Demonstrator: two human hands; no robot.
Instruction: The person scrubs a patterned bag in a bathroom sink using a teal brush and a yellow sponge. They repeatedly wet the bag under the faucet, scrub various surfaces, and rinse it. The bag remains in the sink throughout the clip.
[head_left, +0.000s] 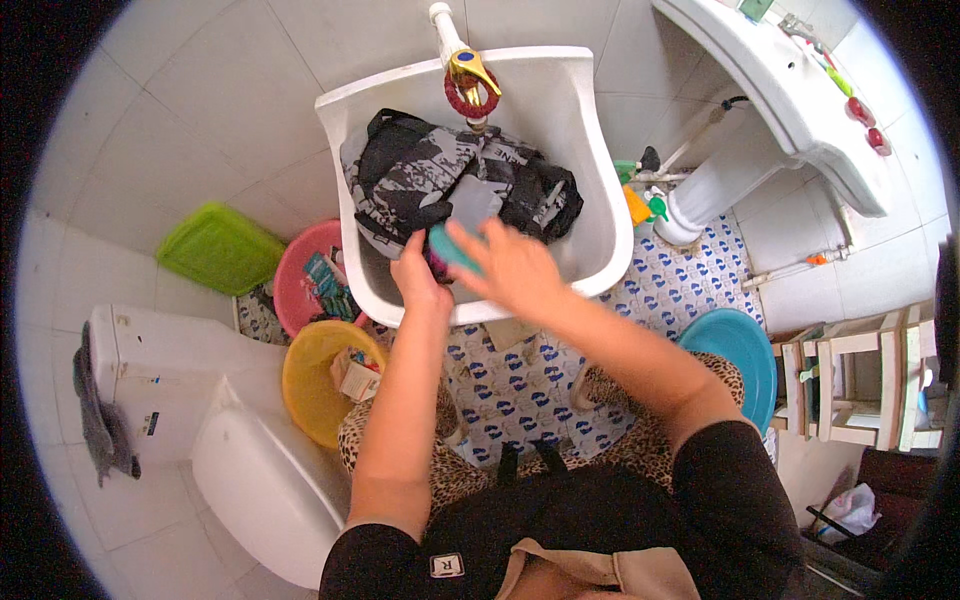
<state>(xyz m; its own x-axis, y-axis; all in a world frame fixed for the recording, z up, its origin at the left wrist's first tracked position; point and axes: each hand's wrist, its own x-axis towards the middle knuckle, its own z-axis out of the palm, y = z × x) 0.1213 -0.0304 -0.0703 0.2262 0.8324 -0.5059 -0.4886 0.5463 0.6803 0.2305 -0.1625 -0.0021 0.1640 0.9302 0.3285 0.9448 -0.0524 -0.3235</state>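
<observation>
A black and grey patterned fabric bag (420, 169) lies crumpled in a white ceramic basin (616, 262). At the basin's near side, my left hand (421, 279) pinches the bag's near edge. My right hand (517, 271), blurred by motion, holds a teal scrubbing brush (453, 247) against that same part. A bit of purple shows under the brush; whether it belongs to brush or bag is unclear. Above the bag juts a tap (471, 71) with a gold handle and a dark red ring around it.
To the left are a pink basin (289, 281) with packets, a yellow basin (307, 390), a green lid (214, 247) and a toilet (247, 480). On the right stand a pedestal washbasin (787, 112), a blue basin (739, 337) and a wooden rack (889, 375).
</observation>
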